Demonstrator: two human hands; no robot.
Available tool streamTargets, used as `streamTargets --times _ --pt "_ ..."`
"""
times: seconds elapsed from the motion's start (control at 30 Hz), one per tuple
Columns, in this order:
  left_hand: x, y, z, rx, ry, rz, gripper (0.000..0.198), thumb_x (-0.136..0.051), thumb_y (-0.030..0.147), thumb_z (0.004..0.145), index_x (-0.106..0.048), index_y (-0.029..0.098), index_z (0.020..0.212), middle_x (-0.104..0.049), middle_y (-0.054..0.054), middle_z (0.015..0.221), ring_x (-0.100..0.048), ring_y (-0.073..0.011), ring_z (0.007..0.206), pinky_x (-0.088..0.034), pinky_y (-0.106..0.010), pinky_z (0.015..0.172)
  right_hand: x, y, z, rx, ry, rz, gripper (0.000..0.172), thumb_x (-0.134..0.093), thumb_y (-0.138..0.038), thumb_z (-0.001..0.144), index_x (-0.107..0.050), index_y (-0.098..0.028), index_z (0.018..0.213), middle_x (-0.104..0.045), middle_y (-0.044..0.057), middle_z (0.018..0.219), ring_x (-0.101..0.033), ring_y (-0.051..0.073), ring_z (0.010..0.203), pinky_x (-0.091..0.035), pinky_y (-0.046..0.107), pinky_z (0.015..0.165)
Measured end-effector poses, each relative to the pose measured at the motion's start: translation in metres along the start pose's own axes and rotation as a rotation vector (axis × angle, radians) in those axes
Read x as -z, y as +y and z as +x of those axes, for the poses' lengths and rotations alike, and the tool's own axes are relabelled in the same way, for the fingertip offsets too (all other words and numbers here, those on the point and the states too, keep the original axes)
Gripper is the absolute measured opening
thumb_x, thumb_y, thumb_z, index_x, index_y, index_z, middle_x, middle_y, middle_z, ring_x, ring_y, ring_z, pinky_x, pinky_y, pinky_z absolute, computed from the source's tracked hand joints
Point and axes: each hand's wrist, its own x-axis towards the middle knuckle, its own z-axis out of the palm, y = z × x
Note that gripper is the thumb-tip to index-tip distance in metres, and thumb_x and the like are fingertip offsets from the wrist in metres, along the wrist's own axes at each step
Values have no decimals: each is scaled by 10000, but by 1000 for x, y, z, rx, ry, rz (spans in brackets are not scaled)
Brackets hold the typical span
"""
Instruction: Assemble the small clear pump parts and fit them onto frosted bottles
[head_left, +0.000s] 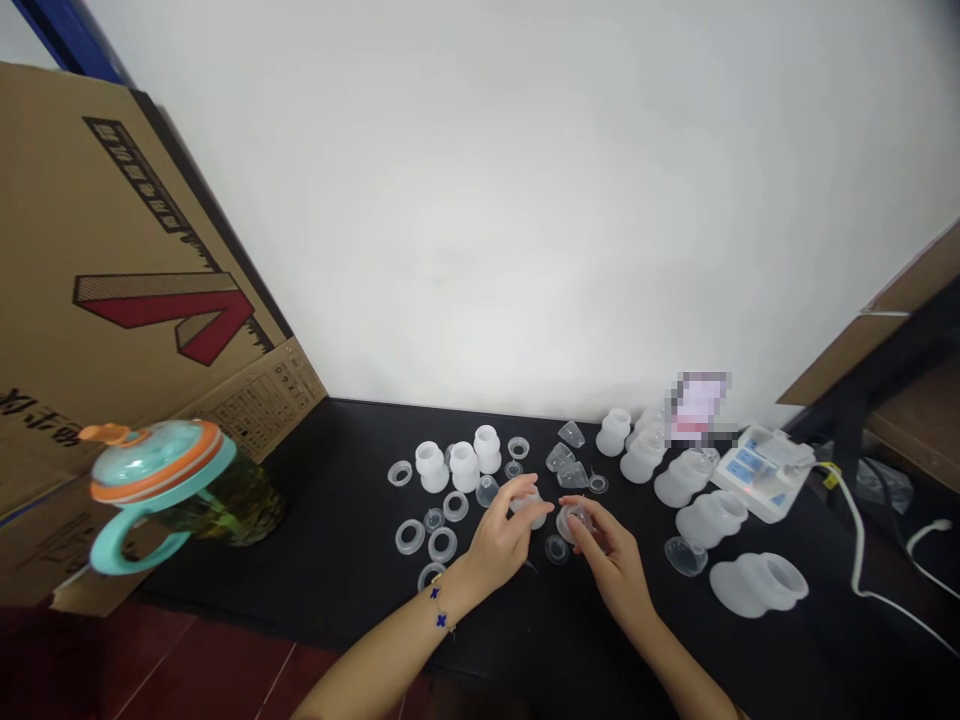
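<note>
My left hand (pixel 504 535), with a bracelet at the wrist, has its fingers curled around a whitish translucent bottle (pixel 528 510), mostly hidden by the hand. Just to its right, my right hand (pixel 606 548) pinches a translucent collar ring (pixel 568 524) between thumb and fingers. A clear silicone nipple (pixel 556 549) lies on the black table below that ring. Left of my hands are white bottles (pixel 432 467), loose collar rings (pixel 442 545) and another nipple (pixel 433 519). Clear caps (pixel 571 474) lie behind my right hand.
More white bottles (pixel 711 519) line the right side, beside a white power strip (pixel 763 472) with a cable (pixel 859 540). At the left stand a teal-lidded jug (pixel 225 500) and a large cardboard box (pixel 150 230). A white wall (pixel 510 200) bounds the black table (pixel 330 560) behind.
</note>
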Motion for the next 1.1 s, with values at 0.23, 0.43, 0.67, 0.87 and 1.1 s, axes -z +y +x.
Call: streamTargets --times 0.23,0.43,0.67,0.87,1.1 --pt "1 -2 -2 6 -131 -46 468 -394 -55 924 -601 173 1277 -397 -177 1518 -441 -302 1421 -569 -473 1038 0 2 1 -7 1 -8 386 -632 -518 931 -740 -217 1147 -747 93 1107 -707 249 851 -568 289 634" --pt "1 -2 -2 -12 -165 -13 513 -358 -77 901 -616 179 1263 -398 -164 1534 -457 -279 1407 -526 -461 1089 0 2 0 -13 -9 0 390 -630 -524 929 -741 -220 1146 -747 88 1085 -695 248 833 -562 298 636" --pt "3 1 -1 -90 -166 36 487 -422 -18 899 -595 178 1309 -457 -189 1477 -491 -305 1361 -531 -509 1049 -1 6 2 -19 -20 21 371 -629 -506 937 -735 -223 1150 -737 85 1093 -674 237 819 -549 296 629" --pt "4 0 0 -90 -200 29 510 -403 -30 884 -585 174 1315 -455 -193 1473 -471 -298 1382 -521 -499 1058 -1 5 2 -33 -35 25 377 -630 -508 938 -731 -221 1160 -738 81 1066 -667 232 806 -543 295 629" --pt "5 2 2 -97 -226 47 532 -375 -37 884 -558 172 1338 -462 -190 1472 -460 -289 1397 -506 -507 1080 -2 5 3 -37 -34 44 369 -632 -506 937 -731 -227 1157 -733 81 1084 -661 220 788 -541 290 630"
